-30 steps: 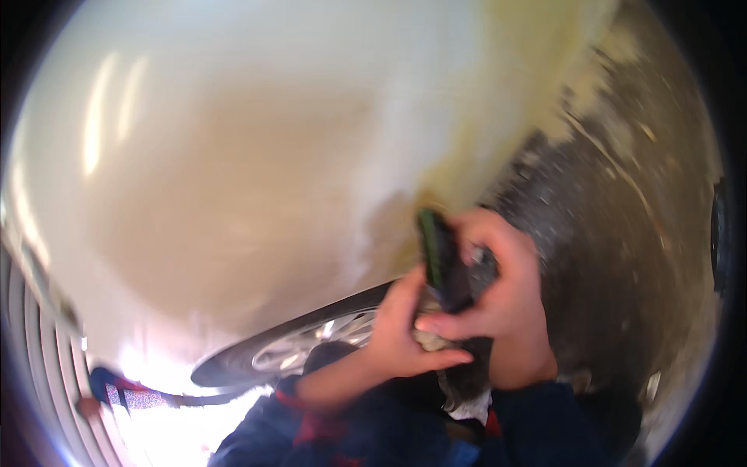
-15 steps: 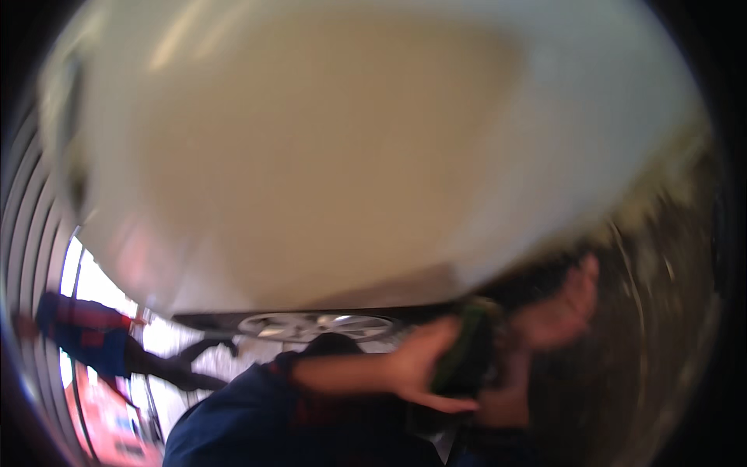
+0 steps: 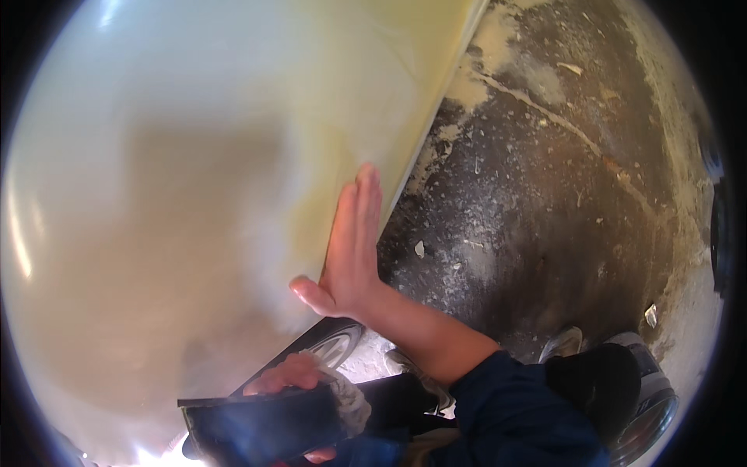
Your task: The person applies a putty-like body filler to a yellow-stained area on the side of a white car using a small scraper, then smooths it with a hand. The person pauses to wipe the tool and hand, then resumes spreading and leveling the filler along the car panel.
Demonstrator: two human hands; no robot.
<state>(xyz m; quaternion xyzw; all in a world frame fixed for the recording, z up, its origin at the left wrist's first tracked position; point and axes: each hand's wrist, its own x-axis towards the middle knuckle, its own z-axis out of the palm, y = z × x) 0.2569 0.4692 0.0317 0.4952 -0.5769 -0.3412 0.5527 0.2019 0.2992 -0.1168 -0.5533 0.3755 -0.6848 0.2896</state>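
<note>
My right hand point(image 3: 346, 249) lies stretched against a large glossy off-white car panel point(image 3: 187, 194), beside its yellowish strip and right edge, with nothing in it and fingers straight. Low in the middle of the view, my left hand point(image 3: 288, 375) is closed around a black, flat-sided block point(image 3: 257, 426), fingertips showing above and below it. A crumpled pale piece point(image 3: 348, 401), perhaps cloth or paper, sits at the block's right end beside those fingers. The block partly hides that hand.
Part of a wheel point(image 3: 338, 352) shows below the panel. To the right is stained dark concrete floor point(image 3: 545, 194) with cracks and pale scraps. My shoe point(image 3: 646, 420) and dark trouser leg point(image 3: 595, 389) are at the lower right.
My right hand has left the block and moved onto the panel. My left hand, holding the block, is lower and leftward. The view has shifted; the person seen at left is out of sight.
</note>
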